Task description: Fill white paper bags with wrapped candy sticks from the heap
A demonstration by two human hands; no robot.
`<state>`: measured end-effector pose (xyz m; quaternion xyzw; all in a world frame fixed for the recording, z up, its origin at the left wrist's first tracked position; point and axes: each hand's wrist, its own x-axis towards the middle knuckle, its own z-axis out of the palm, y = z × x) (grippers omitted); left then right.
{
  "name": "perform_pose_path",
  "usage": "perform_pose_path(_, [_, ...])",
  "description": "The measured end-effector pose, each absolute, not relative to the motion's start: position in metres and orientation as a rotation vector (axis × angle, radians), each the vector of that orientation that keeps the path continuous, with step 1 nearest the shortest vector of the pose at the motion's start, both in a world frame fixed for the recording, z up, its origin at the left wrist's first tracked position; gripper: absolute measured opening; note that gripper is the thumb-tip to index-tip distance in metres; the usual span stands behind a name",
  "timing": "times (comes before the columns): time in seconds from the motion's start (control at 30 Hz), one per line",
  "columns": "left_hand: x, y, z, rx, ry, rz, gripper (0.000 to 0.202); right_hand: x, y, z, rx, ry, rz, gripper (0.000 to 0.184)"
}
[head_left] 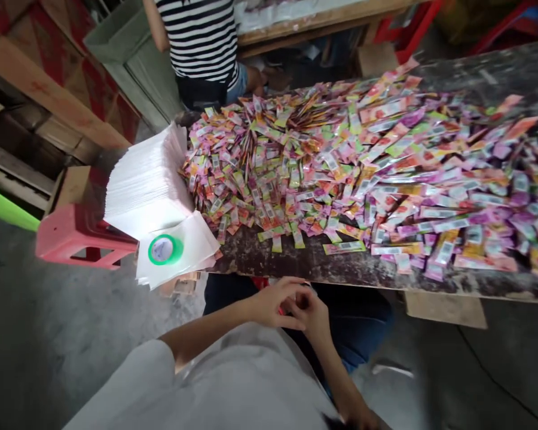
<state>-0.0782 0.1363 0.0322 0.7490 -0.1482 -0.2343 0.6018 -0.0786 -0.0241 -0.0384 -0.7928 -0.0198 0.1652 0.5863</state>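
My left hand (272, 302) and my right hand (312, 315) meet over my lap, just below the near edge of the dark table (296, 263). Their fingers are curled and pressed together, and a small red bit shows between them; what they hold, if anything, is hidden. Above them on the table lies a wide heap of small colourful sachets (367, 167), pink, purple, green and orange. The closest loose sachets (344, 247) lie near the table's edge, apart from both hands.
A tall stack of white sheets (146, 185) stands at the table's left end, with a green tape roll (164, 249) on a lower stack. A pink plastic stool (72, 236) stands left of it. A person in a striped shirt (201, 42) sits at the far side.
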Motion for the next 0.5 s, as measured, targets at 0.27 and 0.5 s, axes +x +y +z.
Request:
perform_pose_path(0.27, [-0.085,0.145,0.029,1.685,-0.302,-0.513,0.074,-0.081,-0.012,-0.035,-1.836,0.002,0.448,0.034])
perform_pose_path(0.5, [-0.089,0.156,0.017,1.673,-0.201,-0.470,0.073,-0.073,0.000,-0.027,-1.817,-0.075,0.492,0.034])
